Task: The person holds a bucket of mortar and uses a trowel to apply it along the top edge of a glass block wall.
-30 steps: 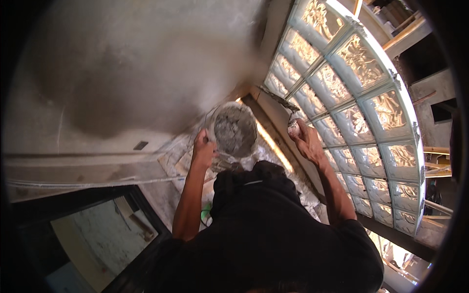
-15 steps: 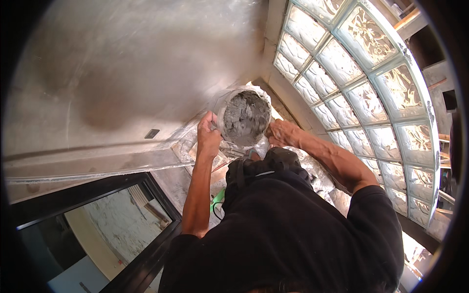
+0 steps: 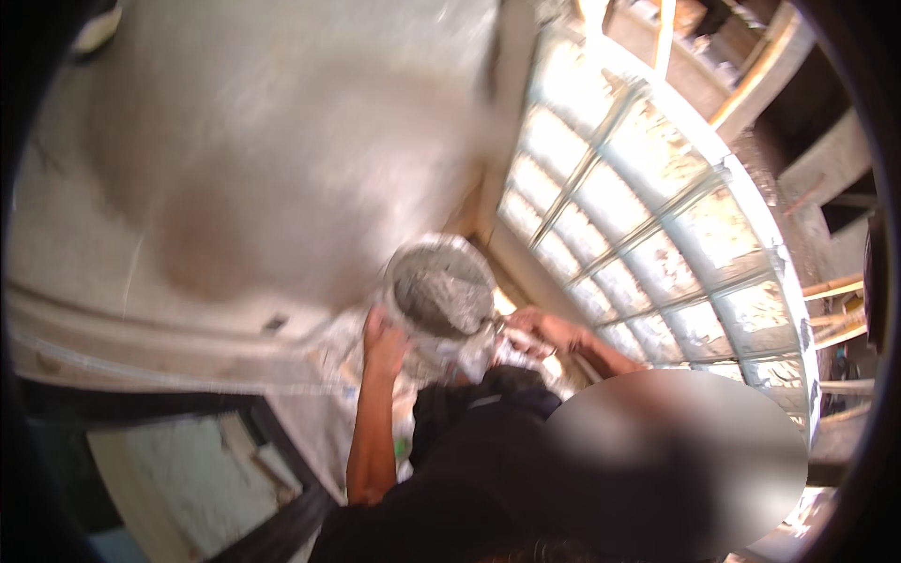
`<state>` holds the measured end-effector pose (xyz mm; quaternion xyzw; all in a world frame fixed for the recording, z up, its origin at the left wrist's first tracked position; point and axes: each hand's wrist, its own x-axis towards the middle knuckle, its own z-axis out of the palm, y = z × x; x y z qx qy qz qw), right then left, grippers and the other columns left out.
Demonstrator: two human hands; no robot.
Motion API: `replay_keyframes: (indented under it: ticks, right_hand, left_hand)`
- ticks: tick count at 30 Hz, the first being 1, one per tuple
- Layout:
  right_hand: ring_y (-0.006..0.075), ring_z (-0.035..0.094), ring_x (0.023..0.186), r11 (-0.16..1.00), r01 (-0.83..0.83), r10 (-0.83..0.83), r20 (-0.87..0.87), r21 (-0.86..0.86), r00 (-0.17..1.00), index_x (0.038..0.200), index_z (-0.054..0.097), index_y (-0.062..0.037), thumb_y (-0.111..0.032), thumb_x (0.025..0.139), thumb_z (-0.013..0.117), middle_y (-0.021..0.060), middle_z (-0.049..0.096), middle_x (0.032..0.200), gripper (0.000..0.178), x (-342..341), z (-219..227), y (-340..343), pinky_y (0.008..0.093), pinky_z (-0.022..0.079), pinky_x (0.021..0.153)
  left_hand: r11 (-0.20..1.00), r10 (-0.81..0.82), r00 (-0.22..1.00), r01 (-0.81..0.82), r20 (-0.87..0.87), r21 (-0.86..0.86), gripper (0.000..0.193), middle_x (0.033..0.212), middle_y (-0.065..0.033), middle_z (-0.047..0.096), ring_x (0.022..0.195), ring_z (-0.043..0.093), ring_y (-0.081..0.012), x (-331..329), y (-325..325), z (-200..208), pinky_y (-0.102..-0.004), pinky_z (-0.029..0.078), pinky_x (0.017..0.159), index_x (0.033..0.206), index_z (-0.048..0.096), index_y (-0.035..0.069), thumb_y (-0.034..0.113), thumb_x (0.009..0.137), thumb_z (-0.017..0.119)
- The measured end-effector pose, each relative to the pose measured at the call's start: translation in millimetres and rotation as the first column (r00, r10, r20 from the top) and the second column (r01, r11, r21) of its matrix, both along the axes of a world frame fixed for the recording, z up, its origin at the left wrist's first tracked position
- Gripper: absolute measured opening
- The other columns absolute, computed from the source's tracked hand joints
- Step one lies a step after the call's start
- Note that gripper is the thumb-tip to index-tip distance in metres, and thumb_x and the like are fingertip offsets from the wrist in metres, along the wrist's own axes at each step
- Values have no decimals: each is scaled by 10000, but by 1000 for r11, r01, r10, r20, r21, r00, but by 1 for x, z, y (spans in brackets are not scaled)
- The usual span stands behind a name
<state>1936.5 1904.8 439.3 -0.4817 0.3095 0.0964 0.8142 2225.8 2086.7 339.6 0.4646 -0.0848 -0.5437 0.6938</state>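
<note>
A round bucket [image 3: 399, 258] with a pale rim contains wet grey mortar [image 3: 413, 291]. My left hand [image 3: 383, 342] is closed on the bucket's near left side, at the rim. At the right side of the bucket, my right hand [image 3: 542, 330] is wrapped round the handle of what looks like a trowel [image 3: 449, 298]. Its pointed blade reaches into the bucket and is heaped with mortar. Motion blur softens the fingers and the trowel's edges. A grey oval smear covers my right upper arm.
A smooth grey wall [image 3: 235, 141] rises ahead and left. To the right stands a curved glass-block panel [image 3: 648, 235]. A dark-framed opening [image 3: 272, 450] is at lower left, and timber pieces [image 3: 835, 286] lie beyond the panel. Crumpled sheeting [image 3: 333, 352] lies below the bucket.
The view has shifted, so the bucket and both hands appear lower and slightly left or right. The mortar-covered trowel now shows in the bucket, where only a blur appeared before.
</note>
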Motion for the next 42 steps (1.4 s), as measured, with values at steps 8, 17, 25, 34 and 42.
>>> replay_keyframes:
  ticks: [8, 17, 25, 34, 42]
  right_hand:
    - [120, 508, 481, 654, 702, -569, 428, -282, 702, 1191, 518, -49, -219, 909, 383, 39, 535, 726, 356, 11, 123, -49, 261, 420, 413]
    - [418, 541, 903, -667, 364, -446, 739, -650, 504, 1418, 278, 148, -22, 843, 491, 292, 497, 1021, 636, 64, 135, -182, 455, 462, 804]
    - [462, 500, 1004, -512, 206, -658, 535, -834, 530, 1496, 94, 96, 124, 723, 524, 315, 419, 1149, 885, 98, 118, -218, 501, 456, 868]
    - [554, 510, 1048, -427, 182, -714, 454, -886, 533, 1490, 20, 102, 80, 757, 480, 409, 401, 1211, 866, 103, 128, -201, 539, 435, 932]
    - [500, 557, 905, -463, 216, -638, 492, -860, 592, 1448, 84, 175, 36, 785, 455, 352, 459, 1087, 772, 96, 136, -180, 506, 479, 819]
  left_hand:
    - [995, 36, 996, -42, 80, 86, 376, 855, -28, 512, 680, 538, -201, -26, -41, 36, -532, 558, 641, 1026, 475, 173, -90, 769, 396]
    - [969, -7, 993, -21, 114, 247, 500, 788, -23, 474, 630, 480, -173, -25, -31, 6, -567, 541, 650, 1125, 504, 196, -121, 761, 374]
    - [942, 20, 990, -65, 137, 330, 475, 842, -34, 498, 658, 487, -175, -18, 4, -10, -530, 547, 636, 1130, 513, 182, -101, 763, 403]
    - [925, 7, 986, -70, 167, 374, 424, 1044, -40, 528, 839, 528, -232, -8, 12, -17, -503, 529, 672, 1079, 515, 158, -84, 743, 427]
    - [921, -18, 985, -50, 172, 385, 380, 1005, -36, 535, 766, 523, -185, -12, -8, -6, -493, 540, 676, 1046, 512, 158, -77, 756, 445]
